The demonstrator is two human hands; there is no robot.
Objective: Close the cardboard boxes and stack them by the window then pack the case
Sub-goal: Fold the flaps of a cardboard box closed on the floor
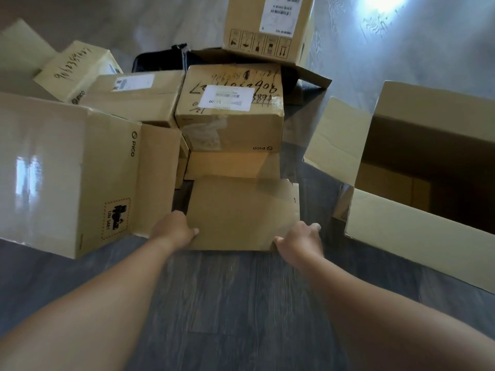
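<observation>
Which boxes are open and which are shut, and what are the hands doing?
Big box on the right: open, flaps out.
Middle box: flap folded over.
Labelled box: shut, taped.
Left hand: grips the flap's left edge.
Right hand: grips the flap's right corner.

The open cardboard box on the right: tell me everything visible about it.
The open cardboard box is plain brown corrugated card, lying on the dark wood-look floor at the frame's right edge, partly cut off. Its flaps are spread outward, one toward the centre, and its interior is shadowed; contents cannot be made out. Neither hand touches it; both are at a flap of another box.
</observation>
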